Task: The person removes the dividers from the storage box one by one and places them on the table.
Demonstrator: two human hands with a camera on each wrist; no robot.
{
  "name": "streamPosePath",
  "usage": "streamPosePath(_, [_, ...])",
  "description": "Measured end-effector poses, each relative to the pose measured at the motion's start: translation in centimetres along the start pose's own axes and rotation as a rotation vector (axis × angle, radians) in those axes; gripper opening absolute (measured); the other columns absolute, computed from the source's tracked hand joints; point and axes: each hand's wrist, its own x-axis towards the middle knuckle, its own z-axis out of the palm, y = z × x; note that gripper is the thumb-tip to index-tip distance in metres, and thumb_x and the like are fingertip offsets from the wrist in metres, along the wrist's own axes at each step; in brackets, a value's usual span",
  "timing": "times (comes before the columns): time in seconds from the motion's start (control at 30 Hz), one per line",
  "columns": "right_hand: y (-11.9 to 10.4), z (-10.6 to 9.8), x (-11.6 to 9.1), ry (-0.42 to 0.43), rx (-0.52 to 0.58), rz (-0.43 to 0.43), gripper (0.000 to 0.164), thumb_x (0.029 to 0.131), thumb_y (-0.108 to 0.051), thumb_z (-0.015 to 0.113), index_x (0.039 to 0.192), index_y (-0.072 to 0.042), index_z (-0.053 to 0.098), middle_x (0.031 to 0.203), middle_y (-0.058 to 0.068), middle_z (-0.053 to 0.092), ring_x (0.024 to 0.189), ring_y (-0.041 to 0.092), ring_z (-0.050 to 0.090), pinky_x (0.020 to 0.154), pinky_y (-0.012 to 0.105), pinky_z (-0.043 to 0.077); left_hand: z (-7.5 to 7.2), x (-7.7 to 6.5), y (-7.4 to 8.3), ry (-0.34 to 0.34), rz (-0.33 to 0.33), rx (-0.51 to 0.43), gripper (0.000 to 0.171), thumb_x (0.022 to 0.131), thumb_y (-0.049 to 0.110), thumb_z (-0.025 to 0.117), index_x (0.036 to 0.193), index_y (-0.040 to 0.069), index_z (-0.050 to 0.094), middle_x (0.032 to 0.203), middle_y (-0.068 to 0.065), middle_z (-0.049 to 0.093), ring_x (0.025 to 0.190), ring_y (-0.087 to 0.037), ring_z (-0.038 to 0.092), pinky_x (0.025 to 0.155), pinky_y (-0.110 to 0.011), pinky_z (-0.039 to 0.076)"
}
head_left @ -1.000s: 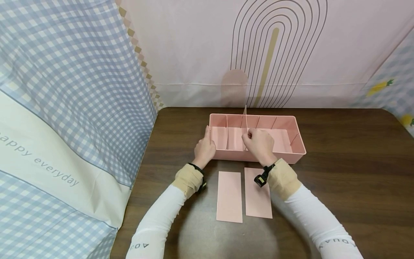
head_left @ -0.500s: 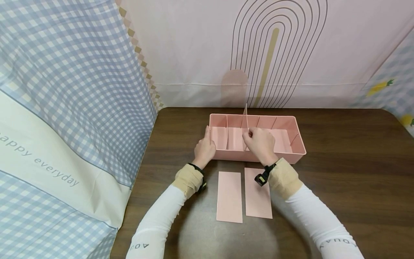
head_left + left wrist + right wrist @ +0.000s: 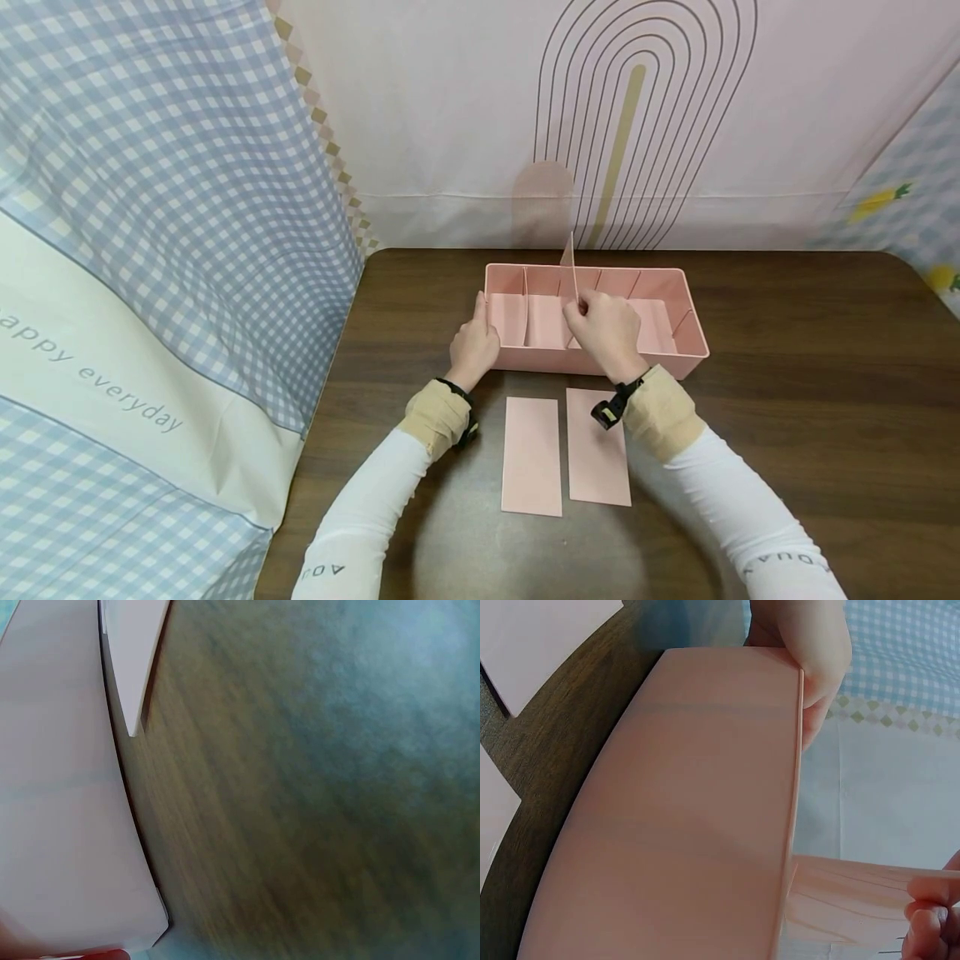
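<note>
A long pink plastic box with an open top [image 3: 540,361] stands on the dark brown wooden counter [image 3: 810,375], in front of the person. The left hand [image 3: 475,343] is placed against the left end of this box, at its near corner; the index finger is straight and points away from the person. Its other fingers are partly hidden, so I cannot tell whether they grip the box. The right hand [image 3: 606,329] has its fingers curled and pinches a thin pink rectangular panel [image 3: 568,254]. This panel is upright, near the middle of the box, crosswise to its length, and its upper part rises above the rim. To its left, a pink divider [image 3: 527,307] stands inside the box, from the front wall to the back wall. Two more flat pink rectangles, the left loose panel [image 3: 532,457] and the right loose panel [image 3: 598,467], lie side by side on the counter, nearer to the person, with a narrow gap between them. Both arms wear white sleeves [image 3: 367,508]. Behind the counter hangs a pale cloth with printed arches [image 3: 450,108]; at the left there is a blue-and-white checked cloth [image 3: 187,150].
</note>
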Motion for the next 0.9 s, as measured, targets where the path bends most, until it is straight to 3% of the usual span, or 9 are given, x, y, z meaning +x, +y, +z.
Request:
streamPosePath(0.17, [0.0,-0.2,-0.1,0.001,0.003,-0.008,0.031,0.078,-0.018,0.045,0.048,-0.014,0.041,0.043,-0.002,0.034,0.041,0.016,0.031,0.04,0.026,0.02,0.0,0.0,0.0,-0.007,0.0,0.0,0.057,0.088,0.015,0.035,0.142,0.015,0.019,0.067,-0.013,0.059,0.056,-0.025,0.055,0.044,-0.033,0.036])
streamPosePath(0.4, [-0.1,-0.5,-0.1,0.017,0.015,-0.014,0.031,0.079,-0.018,0.045,0.048,-0.013,0.041,0.043,-0.001,0.035,0.04,0.015,0.032,0.04,0.025,0.019,-0.1,0.0,0.0,-0.005,0.0,0.002,0.056,0.088,0.015,0.034,0.142,0.016,0.019,0.076,-0.016,0.063,0.062,-0.028,0.058,0.047,-0.036,0.039])
streamPosePath(0.67, [-0.1,-0.8,-0.2,0.031,0.036,-0.016,0.03,0.077,-0.016,0.043,0.048,-0.013,0.038,0.043,-0.002,0.032,0.04,0.015,0.029,0.04,0.025,0.017,-0.1,0.0,0.0,-0.012,0.0,-0.003,0.056,0.088,0.014,0.035,0.142,0.015,0.02,0.064,-0.012,0.057,0.052,-0.024,0.051,0.042,-0.032,0.034])
streamPosePath(0.9, [0.0,-1.0,-0.3,0.045,0.044,-0.015,0.028,0.076,-0.015,0.043,0.048,-0.013,0.036,0.043,-0.001,0.031,0.041,0.016,0.028,0.041,0.026,0.017,-0.1,0.0,0.0,-0.009,0.0,0.0,0.056,0.088,0.014,0.035,0.142,0.016,0.02,0.07,-0.014,0.06,0.054,-0.024,0.053,0.043,-0.032,0.034])
